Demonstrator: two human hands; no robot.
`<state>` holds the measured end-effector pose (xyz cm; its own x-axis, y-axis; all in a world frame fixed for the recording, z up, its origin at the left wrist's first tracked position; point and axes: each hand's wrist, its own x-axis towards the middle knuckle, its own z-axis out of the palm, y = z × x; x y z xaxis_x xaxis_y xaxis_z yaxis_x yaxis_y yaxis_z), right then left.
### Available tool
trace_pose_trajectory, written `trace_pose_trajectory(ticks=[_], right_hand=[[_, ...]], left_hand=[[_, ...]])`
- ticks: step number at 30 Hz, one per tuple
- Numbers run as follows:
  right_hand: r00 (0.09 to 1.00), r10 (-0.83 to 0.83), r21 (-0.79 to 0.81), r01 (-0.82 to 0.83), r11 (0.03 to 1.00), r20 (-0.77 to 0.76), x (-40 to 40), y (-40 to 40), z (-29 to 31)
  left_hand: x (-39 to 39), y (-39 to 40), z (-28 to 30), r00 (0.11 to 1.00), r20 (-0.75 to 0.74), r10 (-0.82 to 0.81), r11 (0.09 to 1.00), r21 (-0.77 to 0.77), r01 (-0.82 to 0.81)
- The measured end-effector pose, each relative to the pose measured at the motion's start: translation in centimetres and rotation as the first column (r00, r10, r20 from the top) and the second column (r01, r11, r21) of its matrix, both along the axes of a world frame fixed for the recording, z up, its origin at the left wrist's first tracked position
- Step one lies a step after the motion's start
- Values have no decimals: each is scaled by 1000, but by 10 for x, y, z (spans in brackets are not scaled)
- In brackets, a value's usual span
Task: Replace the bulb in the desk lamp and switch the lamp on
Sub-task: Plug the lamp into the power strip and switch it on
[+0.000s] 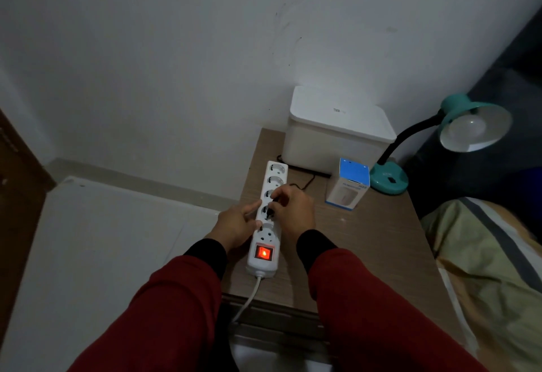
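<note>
My right hand pinches a dark plug at a middle socket of the strip. My left hand rests half-curled against the strip's left edge, thumb touching it. The lamp stands right of the strip, beyond the box.

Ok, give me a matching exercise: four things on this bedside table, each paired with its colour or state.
Things:
1. desk lamp
2. power strip switch
3. bulb box
4. storage box

Descriptions:
A. glowing red
B. plain white with a lid
C. teal, shade tilted up, unlit
D. blue and white, standing upright

Pairs: 1-C, 2-A, 3-D, 4-B
</note>
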<state>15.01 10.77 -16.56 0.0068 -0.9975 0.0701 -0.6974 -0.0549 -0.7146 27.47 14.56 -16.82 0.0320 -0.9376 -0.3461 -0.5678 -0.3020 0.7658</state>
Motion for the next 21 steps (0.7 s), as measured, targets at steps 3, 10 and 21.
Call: trace_pose_trajectory(ticks=[3,10,21], right_hand=[[1000,22,0,-22,1000,-17,-2,0,1],[990,105,18,-104,994,-97,0,1,-3],[885,310,251,-231,940,-348,3,-13,22]], left_hand=[[1,-1,-1,1000,13,-8,1000,0,8],[1,-2,-2,1000,5,-14,1000,4,14],[-3,-8,-1,987,144,-70,997,49,64]])
